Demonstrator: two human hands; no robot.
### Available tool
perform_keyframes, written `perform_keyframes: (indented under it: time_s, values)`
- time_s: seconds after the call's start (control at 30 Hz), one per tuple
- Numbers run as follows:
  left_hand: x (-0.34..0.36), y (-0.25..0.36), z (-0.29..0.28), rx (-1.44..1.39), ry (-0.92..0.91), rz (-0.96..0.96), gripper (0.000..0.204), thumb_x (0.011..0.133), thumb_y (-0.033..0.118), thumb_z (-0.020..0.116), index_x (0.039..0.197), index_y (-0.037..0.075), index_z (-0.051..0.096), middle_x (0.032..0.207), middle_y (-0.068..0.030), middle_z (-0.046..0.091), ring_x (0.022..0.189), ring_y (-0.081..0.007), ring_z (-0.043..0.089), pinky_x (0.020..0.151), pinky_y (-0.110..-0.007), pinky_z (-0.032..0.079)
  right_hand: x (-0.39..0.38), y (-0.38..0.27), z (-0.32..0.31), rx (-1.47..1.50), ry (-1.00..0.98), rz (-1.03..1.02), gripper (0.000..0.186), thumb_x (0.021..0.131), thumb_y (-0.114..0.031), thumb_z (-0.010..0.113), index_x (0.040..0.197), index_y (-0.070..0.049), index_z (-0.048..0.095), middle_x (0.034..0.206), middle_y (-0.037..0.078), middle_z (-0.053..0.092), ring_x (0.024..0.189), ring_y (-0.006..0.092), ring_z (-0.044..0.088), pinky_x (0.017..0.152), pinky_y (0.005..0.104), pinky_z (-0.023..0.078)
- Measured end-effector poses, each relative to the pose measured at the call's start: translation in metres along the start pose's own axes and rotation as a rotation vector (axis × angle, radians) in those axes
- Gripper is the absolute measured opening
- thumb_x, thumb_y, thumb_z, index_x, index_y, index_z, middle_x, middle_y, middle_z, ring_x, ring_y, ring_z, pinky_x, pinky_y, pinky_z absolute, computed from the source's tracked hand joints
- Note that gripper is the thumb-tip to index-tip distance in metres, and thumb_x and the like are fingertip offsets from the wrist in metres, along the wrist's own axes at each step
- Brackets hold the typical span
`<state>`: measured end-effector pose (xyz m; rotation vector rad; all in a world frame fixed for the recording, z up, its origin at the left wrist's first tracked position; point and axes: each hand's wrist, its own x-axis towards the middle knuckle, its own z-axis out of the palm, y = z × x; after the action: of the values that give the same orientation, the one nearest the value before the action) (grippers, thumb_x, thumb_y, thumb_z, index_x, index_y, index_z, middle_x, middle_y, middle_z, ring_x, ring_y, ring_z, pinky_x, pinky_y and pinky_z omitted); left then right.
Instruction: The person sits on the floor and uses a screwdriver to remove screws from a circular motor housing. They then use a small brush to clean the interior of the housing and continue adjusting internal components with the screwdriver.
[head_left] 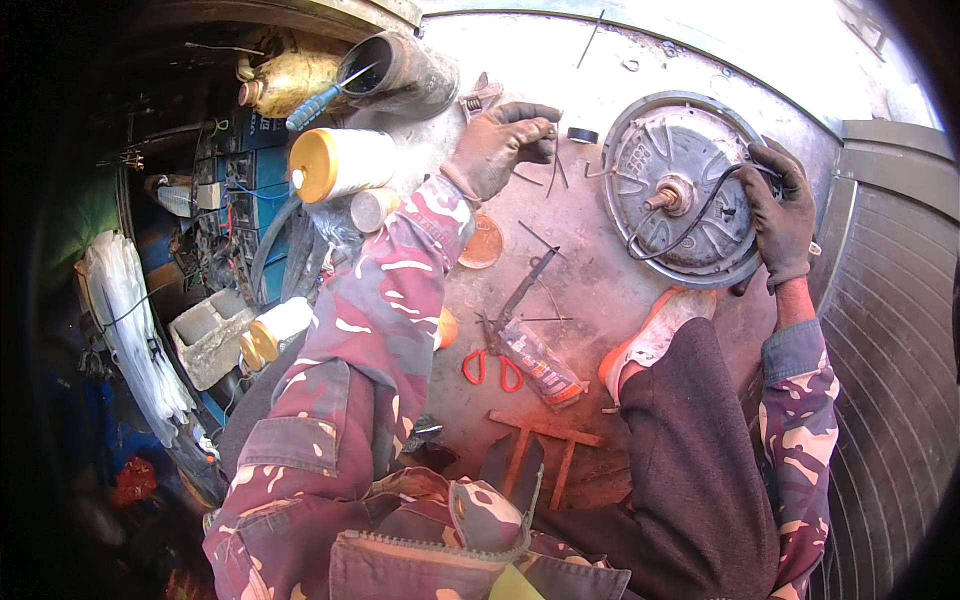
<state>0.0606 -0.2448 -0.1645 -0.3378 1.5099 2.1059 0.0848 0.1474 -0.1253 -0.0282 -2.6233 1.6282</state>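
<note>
The right hand [782, 215], gloved, has its grip closed on a black cable [690, 234] at the rim of the hub motor [690, 165]; the glove hides that part of the rim and the cable's far end. The left hand [503, 150], also gloved, has its fingertips bent together; whether they pinch one of the thin dark strips [561, 168] just below cannot be told.

The motor lies on the floor [590, 235] at the right, rusty axle [668, 198] up, its lower edge near the shoe [660, 335]. Between the hands stands a small pot [583, 135], its pale upper part lost in glare. A wrench [482, 93] lies behind the left hand, partly covered by it.

Nearer the body are scissors [492, 370] with red handles, partly beside a crumpled packet [543, 365], and a rusty metal frame [545, 440], cut off by the clothing. The left sleeve [365, 310] blocks much of the middle left and covers most of an orange thing [446, 328], hard to identify.

Beyond it crowd a jar [345, 165], a metal cylinder [425, 82] with a screwdriver [318, 105] across its mouth, a bottle [295, 82] and a concrete block [205, 335]. The far left sinks into shadow; a ridged panel [895, 300] bounds the right.
</note>
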Motion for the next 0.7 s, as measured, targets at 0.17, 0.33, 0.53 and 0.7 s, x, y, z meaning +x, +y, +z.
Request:
perform_keyframes:
  time_s: [0.17,0.33,0.53,0.7]
  values:
    - [-0.001,0.012,0.022,0.099,-0.022,-0.013,0.025,0.104,0.01,0.065,0.125,-0.004,0.069,0.108,-0.0112,0.074,0.096,-0.0193,0.074,0.087,-0.033,0.063,0.002,0.0,0.001,-0.027,0.008,-0.064,0.029,0.092,-0.01,0.081,0.118,0.0,0.076,0.119,0.009,0.073,0.111,0.0153,0.068,0.098,0.0295,0.054]
    - [0.013,0.021,0.067,0.107,-0.049,0.029,0.025,0.104,0.007,0.065,0.125,-0.006,0.068,0.113,-0.0148,0.074,0.1,-0.0216,0.075,0.089,-0.034,0.064,0.0,-0.002,0.001,-0.011,0.02,-0.075,0.028,0.091,-0.009,0.082,0.117,0.0,0.076,0.121,0.009,0.072,0.111,0.0156,0.068,0.097,0.0296,0.055]
    - [0.042,0.023,0.124,0.312,-0.047,0.164,0.02,0.102,0.005,0.066,0.118,-0.006,0.071,0.103,-0.0128,0.076,0.091,-0.018,0.075,0.081,-0.029,0.063,0.0,0.0,-0.002,-0.017,0.016,-0.017,0.032,0.088,-0.015,0.084,0.117,-0.003,0.077,0.122,0.01,0.072,0.112,0.0178,0.069,0.098,0.0315,0.055]
    - [0.06,0.02,0.14,0.58,0.008,0.205,0.017,0.098,0.009,0.072,0.113,0.0,0.076,0.099,-0.0079,0.077,0.089,-0.012,0.072,0.081,-0.026,0.059,-0.002,0.014,0.0,0.172,0.086,-0.079,0.045,0.097,-0.021,0.071,0.136,0.002,0.064,0.137,0.017,0.065,0.126,0.0244,0.062,0.109,0.0368,0.048]
